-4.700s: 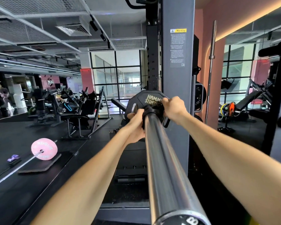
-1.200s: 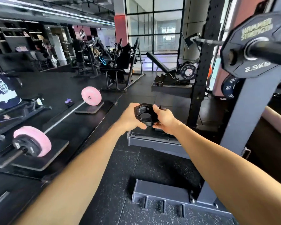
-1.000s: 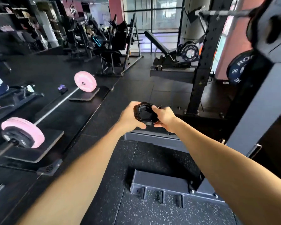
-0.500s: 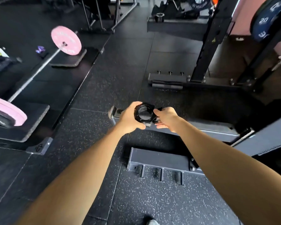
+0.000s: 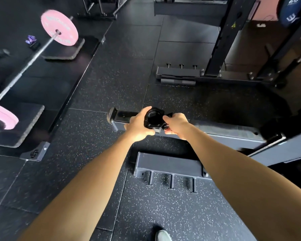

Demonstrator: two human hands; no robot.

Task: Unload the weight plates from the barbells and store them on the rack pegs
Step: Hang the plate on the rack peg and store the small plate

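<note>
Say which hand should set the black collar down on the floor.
Left, probably. The left hand wraps the collar round its body, carrying it; the right hand only pinches its lever side, so it could let go first.

Black rubber floor tiles (image 5: 129,54) flecked with pale specks fill most of the frame, their seams running in straight lines. At the upper left sits a darker, smoother platform (image 5: 47,80) with thick black pads (image 5: 63,53) lying on it. At the upper right a black steel upright (image 5: 228,35) rises from a bolted base, with a pinkish wall (image 5: 266,7) behind it, I think. Grey steel floor beams (image 5: 169,164) cross the lower middle.
</note>
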